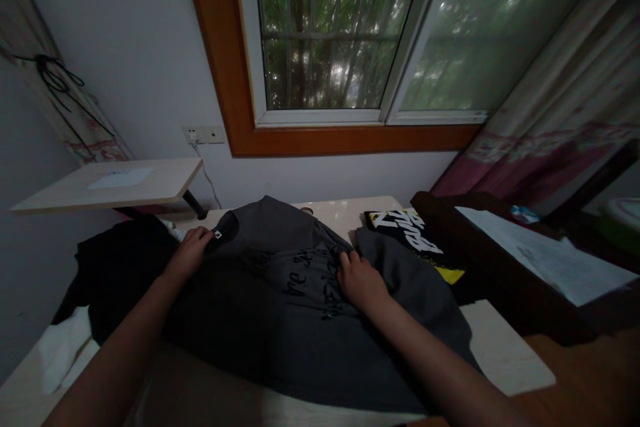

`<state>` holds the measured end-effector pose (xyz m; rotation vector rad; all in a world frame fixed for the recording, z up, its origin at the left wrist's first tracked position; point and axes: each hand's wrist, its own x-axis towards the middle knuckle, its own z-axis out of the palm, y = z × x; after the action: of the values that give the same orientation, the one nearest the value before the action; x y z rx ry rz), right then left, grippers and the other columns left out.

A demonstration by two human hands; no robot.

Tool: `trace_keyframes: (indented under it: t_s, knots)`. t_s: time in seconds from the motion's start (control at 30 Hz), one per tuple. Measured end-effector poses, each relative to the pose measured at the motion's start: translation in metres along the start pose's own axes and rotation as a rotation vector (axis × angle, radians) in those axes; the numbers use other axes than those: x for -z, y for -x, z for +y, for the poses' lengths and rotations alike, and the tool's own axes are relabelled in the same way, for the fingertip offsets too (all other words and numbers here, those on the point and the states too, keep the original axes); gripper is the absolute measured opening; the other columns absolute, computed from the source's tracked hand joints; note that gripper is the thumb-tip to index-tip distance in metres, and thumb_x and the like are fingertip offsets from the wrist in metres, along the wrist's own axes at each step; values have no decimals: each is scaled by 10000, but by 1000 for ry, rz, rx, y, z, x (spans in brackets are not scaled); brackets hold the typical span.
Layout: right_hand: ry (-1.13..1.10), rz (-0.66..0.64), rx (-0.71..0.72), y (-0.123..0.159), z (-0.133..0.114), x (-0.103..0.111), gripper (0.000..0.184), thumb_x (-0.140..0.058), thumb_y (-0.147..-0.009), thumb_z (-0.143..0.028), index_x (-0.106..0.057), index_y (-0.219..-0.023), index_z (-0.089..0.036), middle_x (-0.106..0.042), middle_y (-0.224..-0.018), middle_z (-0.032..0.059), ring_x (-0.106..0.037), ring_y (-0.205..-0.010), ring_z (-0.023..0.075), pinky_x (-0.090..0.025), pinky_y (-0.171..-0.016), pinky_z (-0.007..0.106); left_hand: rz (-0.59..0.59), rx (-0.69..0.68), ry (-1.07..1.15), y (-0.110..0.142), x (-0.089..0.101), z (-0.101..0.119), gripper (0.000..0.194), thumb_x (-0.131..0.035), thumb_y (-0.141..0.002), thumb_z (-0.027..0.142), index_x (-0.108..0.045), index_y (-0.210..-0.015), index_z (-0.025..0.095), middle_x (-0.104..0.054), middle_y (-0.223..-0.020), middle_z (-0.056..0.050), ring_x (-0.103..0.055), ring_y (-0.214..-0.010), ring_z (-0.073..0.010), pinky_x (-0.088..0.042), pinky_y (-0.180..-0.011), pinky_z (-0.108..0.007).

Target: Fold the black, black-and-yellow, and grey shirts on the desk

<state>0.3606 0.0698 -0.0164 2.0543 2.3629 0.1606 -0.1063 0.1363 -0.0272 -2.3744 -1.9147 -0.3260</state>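
A dark grey T-shirt (pixel 300 347) with black lettering across it lies spread over the table. My left hand (pixel 191 250) is closed on its neckline, beside a small white label inside the collar. Toward the shirt's right side, my right hand (pixel 361 278) has its curled fingers gripping the cloth next to the lettering. The fabric is creased around those fingers, and a loose fold of the shirt lies to the right of that hand. My forearms cover parts of the shirt's lower area.
Black clothing (pixel 130 267) and a white cloth (pixel 67 347) lie at the left, under a raised shelf (pixel 110 187). A folded black shirt with white and yellow print (pixel 407 230) sits at the back right. Beyond the table (pixel 510 353), papers (pixel 545 253) rest on dark furniture.
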Motion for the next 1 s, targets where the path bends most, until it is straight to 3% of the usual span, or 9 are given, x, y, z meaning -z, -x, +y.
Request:
trace_keyframes:
  t_s: [0.17, 0.33, 0.47, 0.57, 0.67, 0.8, 0.9, 1.0]
  knots:
    - [-58, -69, 47, -1, 8, 8, 280, -497, -984, -348, -580, -1217, -216, -661, -1145, 155, -684, -967, 301, -513, -716, 351, 62, 1, 37, 1, 8, 3, 439, -381, -868, 47, -674, -1177, 156, -587, -1244, -121, -499, -1198, -255, -386, -1099, -390]
    - [-103, -11, 92, -17, 15, 22, 289, -497, -996, -418, -635, -1133, -204, -663, -1140, 162, -658, -1006, 320, -512, -791, 384, 188, -46, 69, 35, 33, 44, 300, -456, -956, 234, -715, -1097, 184, -633, -1250, -130, -514, -1245, -286, -388, -1124, -464]
    - [-128, 97, 209, -42, 18, 27, 317, -501, -1000, -385, -648, -1215, -204, -638, -1196, 158, -586, -1127, 316, -458, -979, 398, 32, -134, 131, 83, 42, 87, 312, -455, -997, 354, -720, -1110, 233, -688, -1170, -87, -602, -1141, -249, -456, -1057, -425]
    - [-200, 89, 282, -62, 19, 20, 413, -549, -978, -356, -581, -1368, -224, -600, -1291, 143, -569, -1144, 287, -433, -1031, 387, -25, -38, 67, 121, 40, 102, 340, -432, -1001, 383, -740, -1023, 242, -726, -1089, -87, -659, -1055, -247, -513, -940, -386]
    - [-256, 61, 339, -80, 18, 8, 444, -587, -961, -332, -578, -1399, -267, -541, -1398, 125, -529, -1216, 282, -418, -1057, 394, -108, 149, 27, 152, 39, 97, 326, -437, -969, 401, -730, -1033, 274, -746, -1061, -67, -706, -944, -243, -547, -826, -373]
    - [-285, 68, 340, -96, 13, -5, 371, -596, -972, -368, -648, -1336, -321, -432, -1529, 100, -471, -1296, 304, -404, -1073, 438, -172, 230, 54, 181, 42, 77, 345, -526, -837, 356, -715, -1126, 346, -735, -1174, -58, -701, -1058, -289, -559, -842, -414]
    - [-306, 85, 278, -104, 11, -11, 367, -553, -1002, -421, -649, -1343, -328, -527, -1409, 110, -521, -1233, 281, -425, -1049, 414, -196, 262, 87, 193, 40, 68, 402, -558, -787, 356, -707, -1161, 360, -721, -1236, -65, -693, -1105, -321, -562, -878, -455]
    - [-337, 77, 273, -107, 11, -14, 360, -551, -1006, -391, -654, -1338, -294, -578, -1283, 102, -577, -1174, 233, -442, -1022, 330, -180, 310, 134, 191, 30, 68, 451, -534, -830, 394, -680, -1248, 315, -727, -1230, -98, -703, -1100, -330, -571, -900, -477]
